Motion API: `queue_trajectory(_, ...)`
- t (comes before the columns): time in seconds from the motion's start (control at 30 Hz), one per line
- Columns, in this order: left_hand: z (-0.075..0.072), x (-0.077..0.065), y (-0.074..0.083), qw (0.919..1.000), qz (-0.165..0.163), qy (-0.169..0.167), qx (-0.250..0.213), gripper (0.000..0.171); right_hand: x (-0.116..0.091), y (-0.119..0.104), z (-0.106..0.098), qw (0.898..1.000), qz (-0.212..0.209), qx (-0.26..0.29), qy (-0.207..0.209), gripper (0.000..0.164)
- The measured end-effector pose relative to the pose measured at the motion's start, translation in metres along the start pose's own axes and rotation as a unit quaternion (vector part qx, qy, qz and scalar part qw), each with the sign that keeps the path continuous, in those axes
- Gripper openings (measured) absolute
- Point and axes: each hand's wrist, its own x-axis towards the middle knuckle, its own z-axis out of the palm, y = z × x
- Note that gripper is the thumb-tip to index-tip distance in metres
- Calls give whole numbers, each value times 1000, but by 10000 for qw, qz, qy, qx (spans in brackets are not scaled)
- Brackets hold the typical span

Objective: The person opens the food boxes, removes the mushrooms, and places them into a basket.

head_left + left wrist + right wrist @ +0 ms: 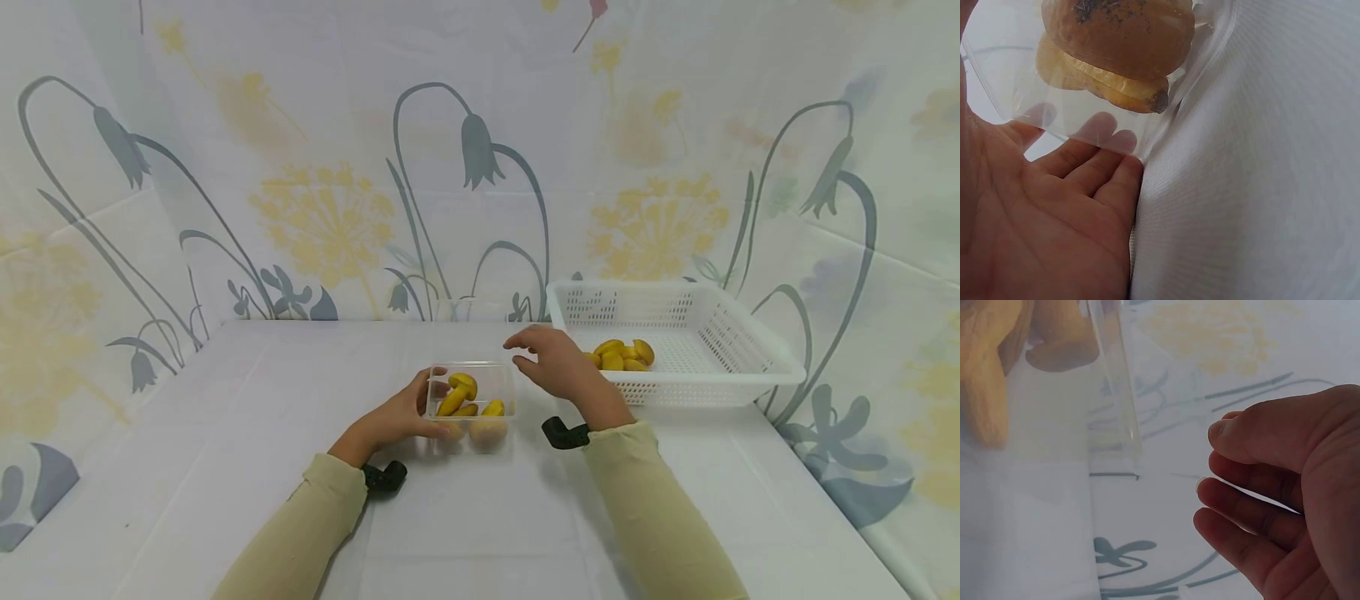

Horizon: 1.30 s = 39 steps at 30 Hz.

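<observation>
A clear plastic box (472, 367) stands on the white table with several yellow mushrooms (463, 385) inside. My left hand (401, 414) grips the box's left side, thumb at the front and fingers around the back. Through the clear wall in the left wrist view, fingertips press near mushrooms (1116, 37) with dark specks. My right hand (553, 362) hovers right of the box, apart from it, its fingers loosely bent around nothing. In the right wrist view, this hand (1279, 487) faces the box wall, with mushrooms (985, 381) behind the plastic.
A white perforated basket (750, 379) sits at the right, behind my right forearm. More yellow mushrooms (622, 354) lie in its left front corner. A faint clear panel (472, 311) shows behind the box. Flowered cloth (337, 125) hangs behind the table (450, 533).
</observation>
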Motion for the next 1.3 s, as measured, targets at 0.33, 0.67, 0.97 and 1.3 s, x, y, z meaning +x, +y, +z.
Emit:
queue_trajectory(0.33, 1, 0, 2, 10000, -57, 6, -77, 100, 3, -9, 17, 9988, -475, -127, -34, 29)
queue_trajectory(0.67, 1, -1, 4, 9999, -89, -22, -123, 97, 6, -22, 31, 9977, -656, 33, -172, 32)
queue_trajectory(0.97, 0, -1, 3, 9999, 7, -50, -139, 96, 7, -29, 47, 9953, -962, -60, -19, 28)
queue_trajectory(1.3, 0, -1, 3, 10000, -23, 3, -45, 96, 7, -33, 53, 9968, -714, 41, -350, 28)
